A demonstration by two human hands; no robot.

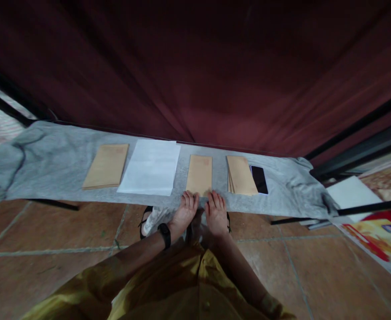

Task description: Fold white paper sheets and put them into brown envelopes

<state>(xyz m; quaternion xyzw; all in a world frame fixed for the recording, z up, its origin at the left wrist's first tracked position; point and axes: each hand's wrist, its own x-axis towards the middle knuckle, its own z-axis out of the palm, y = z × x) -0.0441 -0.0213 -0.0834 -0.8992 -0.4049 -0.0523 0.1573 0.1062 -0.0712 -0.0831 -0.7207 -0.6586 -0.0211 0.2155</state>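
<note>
My left hand (pixel 185 212) and my right hand (pixel 216 212) rest side by side on the near edge of a table covered with a grey cloth (pixel 58 164). Their fingers lie flat and stretched out, holding nothing. The fingertips of both hands sit just below a single brown envelope (pixel 199 174). To its right lies a small stack of brown envelopes (pixel 241 175) with a black phone (pixel 259 179) beside it. A white sheet of paper (pixel 151 167) and another brown envelope stack (pixel 106 166) lie to the left. A black band circles my left wrist.
A dark red curtain (pixel 195 66) hangs right behind the table. Brown floor tiles (pixel 48 240) lie below. On the right are black metal bars (pixel 362 151), a white sheet (pixel 350 193) and a colourful printed poster (pixel 378 242). A sandalled foot (pixel 148 221) shows under the table edge.
</note>
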